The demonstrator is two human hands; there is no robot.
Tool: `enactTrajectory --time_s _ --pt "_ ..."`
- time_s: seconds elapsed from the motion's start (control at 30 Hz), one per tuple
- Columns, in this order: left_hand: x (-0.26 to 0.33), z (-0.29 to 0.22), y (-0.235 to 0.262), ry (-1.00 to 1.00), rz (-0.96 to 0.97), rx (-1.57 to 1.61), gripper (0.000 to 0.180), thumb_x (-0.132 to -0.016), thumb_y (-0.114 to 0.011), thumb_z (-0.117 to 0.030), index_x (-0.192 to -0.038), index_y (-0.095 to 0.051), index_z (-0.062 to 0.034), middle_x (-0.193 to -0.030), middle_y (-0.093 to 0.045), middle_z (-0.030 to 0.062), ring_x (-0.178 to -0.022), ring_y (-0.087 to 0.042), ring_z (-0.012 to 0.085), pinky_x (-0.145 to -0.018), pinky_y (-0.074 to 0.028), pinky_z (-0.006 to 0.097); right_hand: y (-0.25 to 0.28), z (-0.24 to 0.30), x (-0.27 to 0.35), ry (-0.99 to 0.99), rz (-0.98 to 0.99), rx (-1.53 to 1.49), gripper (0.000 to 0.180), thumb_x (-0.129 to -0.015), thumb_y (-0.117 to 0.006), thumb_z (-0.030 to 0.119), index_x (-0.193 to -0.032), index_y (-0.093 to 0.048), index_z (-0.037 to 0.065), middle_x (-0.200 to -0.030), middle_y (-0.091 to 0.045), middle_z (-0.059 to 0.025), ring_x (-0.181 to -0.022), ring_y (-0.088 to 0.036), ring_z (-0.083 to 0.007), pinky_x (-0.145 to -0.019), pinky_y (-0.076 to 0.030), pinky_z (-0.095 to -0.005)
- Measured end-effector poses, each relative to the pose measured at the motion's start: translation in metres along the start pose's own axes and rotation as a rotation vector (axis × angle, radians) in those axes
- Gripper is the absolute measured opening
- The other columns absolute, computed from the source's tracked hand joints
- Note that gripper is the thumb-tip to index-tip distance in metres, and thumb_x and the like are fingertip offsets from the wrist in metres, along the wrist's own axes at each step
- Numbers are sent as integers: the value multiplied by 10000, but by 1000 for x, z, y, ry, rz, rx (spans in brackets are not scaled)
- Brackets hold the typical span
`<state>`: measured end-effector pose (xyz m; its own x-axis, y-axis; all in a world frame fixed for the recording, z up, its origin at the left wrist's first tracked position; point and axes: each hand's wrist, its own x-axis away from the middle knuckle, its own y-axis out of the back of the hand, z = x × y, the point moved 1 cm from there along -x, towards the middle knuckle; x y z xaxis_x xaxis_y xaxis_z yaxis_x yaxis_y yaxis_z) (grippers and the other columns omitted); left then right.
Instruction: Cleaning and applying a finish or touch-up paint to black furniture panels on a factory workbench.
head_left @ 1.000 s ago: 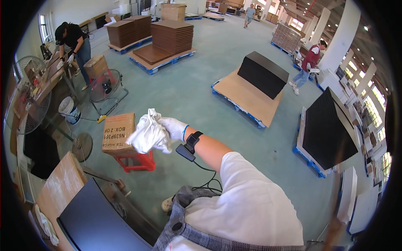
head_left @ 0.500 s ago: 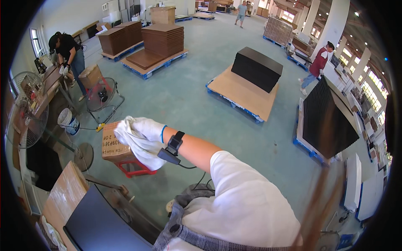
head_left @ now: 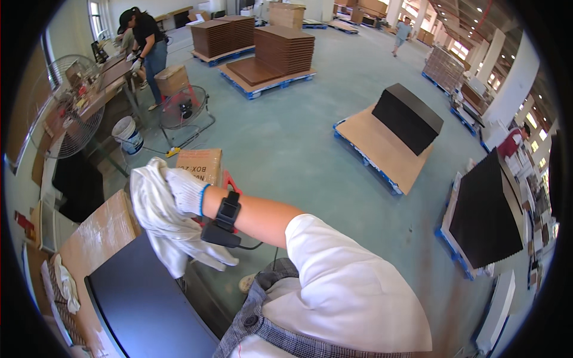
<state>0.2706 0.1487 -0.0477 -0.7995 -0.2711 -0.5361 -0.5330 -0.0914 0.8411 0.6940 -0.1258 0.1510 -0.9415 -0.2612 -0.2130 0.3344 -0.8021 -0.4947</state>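
My right hand (head_left: 182,190) wears a white knit glove with a blue cuff and is closed on a bunched white cloth (head_left: 162,230) that hangs below it. A black band with a cable (head_left: 227,213) sits on that wrist. The arm reaches across to the left from a white sleeve (head_left: 352,292). The hand hovers over the near corner of a black panel (head_left: 149,304) lying on a cardboard-covered surface (head_left: 98,232). Just beyond the hand, a brown cardboard box (head_left: 200,164) rests on a red stand (head_left: 230,179). My left hand is out of view.
A floor fan (head_left: 182,107), a white bucket (head_left: 128,134) and a large fan (head_left: 65,107) stand at the left by a workbench where a person (head_left: 146,45) works. Pallets with brown stacks (head_left: 280,51) and black panels (head_left: 412,116) (head_left: 486,209) dot the green floor.
My view has swung left and down. The hand with the cloth has moved down and left, from above the cardboard box to the edge of the black panel.
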Motion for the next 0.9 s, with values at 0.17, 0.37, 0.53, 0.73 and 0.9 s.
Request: enactTrajectory --time_s 0.17,0.37,0.53,0.73,0.9 --pt "2 -1 5 0 -8 -1 415 -914 -587 -300 -1181 -584 17 -1158 -580 249 -1043 -540 416 -915 -417 522 -97 56 -26 -343 -99 -449 236 -948 -529 300 -1008 -647 105 -911 -695 -75 -800 -671 -222 -723 -554 -369" --pt "11 8 14 31 -33 -48 434 -909 -596 -297 -1201 -588 24 -1196 -580 254 -1085 -540 425 -949 -412 529 -168 25 -55 -485 -112 -632 275 -929 -542 377 -957 -642 123 -875 -690 -95 -772 -670 -238 -707 -551 -394" --pt "23 21 19 29 -60 -78 451 -905 -604 -294 -1218 -591 30 -1228 -580 258 -1119 -540 433 -977 -409 535 -195 -68 -66 -496 23 -762 346 -977 -457 419 -996 -653 134 -908 -698 -72 -830 -671 -217 -800 -551 -362" --pt "75 84 33 -176 -186 -261 471 -900 -612 -291 -1238 -595 37 -1266 -580 263 -1161 -540 443 -1011 -404 542 -204 -193 -50 -414 286 -867 296 -1035 -375 276 -1024 -632 131 -899 -637 -33 -908 -593 -162 -882 -500 -301" --pt "9 -19 118 402 343 -26 437 -900 -559 -114 -1319 -522 6 -1408 -471 219 -1327 -381 438 -1143 -258 536 -169 -170 21 -207 335 516 303 -1012 -446 254 -1175 -612 60 -1115 -677 -101 -1047 -637 -202 -927 -494 -345"
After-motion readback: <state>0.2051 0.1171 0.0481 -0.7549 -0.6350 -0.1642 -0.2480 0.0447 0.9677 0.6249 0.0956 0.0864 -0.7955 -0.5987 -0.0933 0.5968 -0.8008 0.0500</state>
